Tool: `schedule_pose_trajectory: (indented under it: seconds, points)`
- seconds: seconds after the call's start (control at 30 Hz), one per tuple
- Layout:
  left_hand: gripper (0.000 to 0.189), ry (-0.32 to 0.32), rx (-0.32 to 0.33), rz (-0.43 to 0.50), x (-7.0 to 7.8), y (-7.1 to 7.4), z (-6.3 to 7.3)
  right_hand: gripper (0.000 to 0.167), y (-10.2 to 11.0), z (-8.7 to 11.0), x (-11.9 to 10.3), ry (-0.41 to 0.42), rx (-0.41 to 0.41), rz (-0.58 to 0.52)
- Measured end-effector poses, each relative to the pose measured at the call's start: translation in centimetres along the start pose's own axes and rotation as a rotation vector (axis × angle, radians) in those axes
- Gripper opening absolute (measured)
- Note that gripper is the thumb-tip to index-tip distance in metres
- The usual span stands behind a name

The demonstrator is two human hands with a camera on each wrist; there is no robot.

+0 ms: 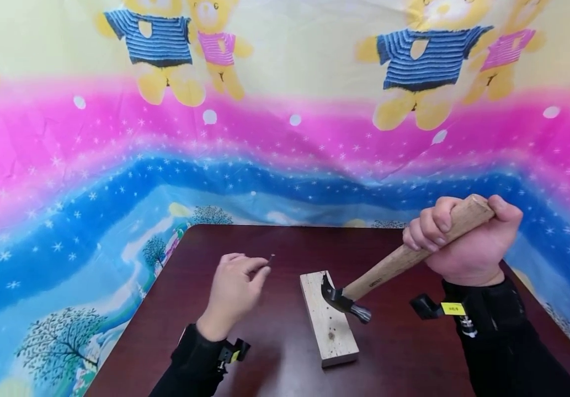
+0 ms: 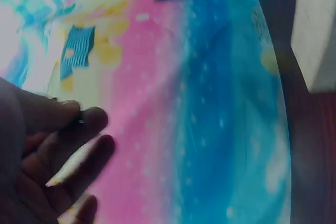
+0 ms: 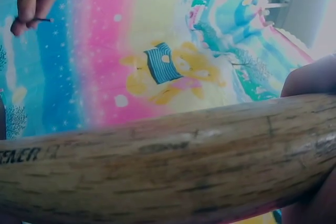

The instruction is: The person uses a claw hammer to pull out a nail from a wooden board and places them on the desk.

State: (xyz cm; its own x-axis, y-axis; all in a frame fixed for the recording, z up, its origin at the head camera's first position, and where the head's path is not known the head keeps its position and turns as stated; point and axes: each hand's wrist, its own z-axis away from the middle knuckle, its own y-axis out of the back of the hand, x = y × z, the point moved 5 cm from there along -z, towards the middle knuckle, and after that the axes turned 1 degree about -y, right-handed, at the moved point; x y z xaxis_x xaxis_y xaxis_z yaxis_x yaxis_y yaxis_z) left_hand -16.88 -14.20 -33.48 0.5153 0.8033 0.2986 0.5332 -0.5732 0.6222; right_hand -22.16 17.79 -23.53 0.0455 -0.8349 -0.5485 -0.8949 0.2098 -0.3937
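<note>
My left hand (image 1: pixel 235 289) pinches a small dark nail (image 1: pixel 272 257) between thumb and forefinger, left of the wooden block. The right wrist view also shows the nail (image 3: pixel 44 20), its shank sticking out past the fingertips. My right hand (image 1: pixel 468 242) grips a claw hammer (image 1: pixel 394 270) near the end of its wooden handle. The black hammer head (image 1: pixel 338 298) points down and overlaps the pale wooden block (image 1: pixel 334 336) in the head view. Small dark spots mark the block's top face. Across the right wrist view, the handle (image 3: pixel 168 166) fills the lower half.
Under the block is a dark red-brown table (image 1: pixel 275 325). A printed cloth (image 1: pixel 294 149) with bears and snowflakes hangs behind it and along both sides. Each wrist bears a black strap with a small camera (image 1: pixel 426 306).
</note>
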Motion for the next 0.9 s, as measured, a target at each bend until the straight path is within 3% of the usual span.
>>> schedule_pose_trajectory:
  seconds: [0.07,0.17,0.3,0.4,0.5,0.6,0.73,0.9]
  points:
    - [0.006,0.095,-0.037,-0.049,-1.5,1.1,1.3,0.062,0.3,0.3,0.2,0.01,0.016,-0.008]
    - [0.007,0.295,-0.116,-0.101,-4.1,2.7,3.6,0.063,0.5,0.9,0.4,0.015,0.015,-0.005]
    - [0.01,0.575,-0.266,-0.158,-7.7,4.7,7.1,0.065,0.9,1.3,0.7,0.0,-0.002,0.007]
    - [0.012,0.709,-0.383,-0.2,-9.7,5.6,9.5,0.066,1.3,1.1,1.0,-0.004,-0.023,0.009]
    - [0.015,0.753,-0.481,-0.242,-10.8,5.2,10.9,0.065,1.4,1.2,0.8,0.002,-0.027,0.011]
    - [0.019,0.761,-0.534,-0.267,-11.6,4.5,12.0,0.066,1.4,1.3,0.8,0.005,-0.023,0.006]
    - [0.015,0.772,-0.557,-0.279,-12.3,3.6,13.2,0.066,1.4,1.2,1.1,-0.006,-0.034,0.001]
    - [0.024,0.781,-0.555,-0.316,-13.2,2.7,14.3,0.068,1.5,1.1,1.4,-0.017,-0.035,0.01]
